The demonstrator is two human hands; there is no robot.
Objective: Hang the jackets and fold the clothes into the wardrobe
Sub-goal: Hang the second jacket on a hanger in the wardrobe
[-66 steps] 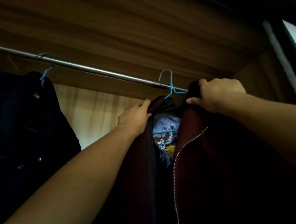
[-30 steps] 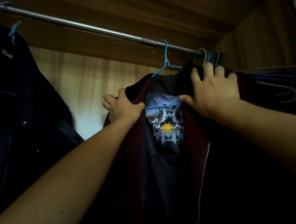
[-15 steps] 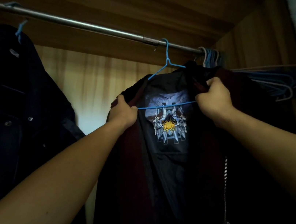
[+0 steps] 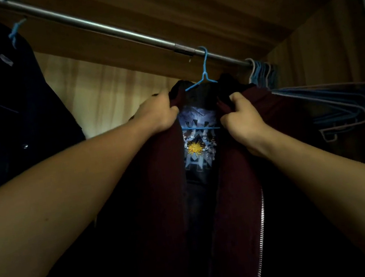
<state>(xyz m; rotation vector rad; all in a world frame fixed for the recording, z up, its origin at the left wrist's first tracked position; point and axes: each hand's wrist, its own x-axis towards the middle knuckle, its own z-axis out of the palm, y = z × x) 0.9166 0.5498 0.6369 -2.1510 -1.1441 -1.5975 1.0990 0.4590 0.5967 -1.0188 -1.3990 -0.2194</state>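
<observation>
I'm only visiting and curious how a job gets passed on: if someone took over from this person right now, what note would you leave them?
Left hand grips the left front edge of the maroon zip jacket; right hand grips its right front edge by the collar.
The jacket sits on a blue hanger hooked over the wardrobe rod, a sun print showing inside it. A dark jacket hangs further left; spare hangers bunch at the right end.
Done: both jackets are on the rod.
Left: probably straighten the fronts, let go; clothes to fold are not in view.
</observation>
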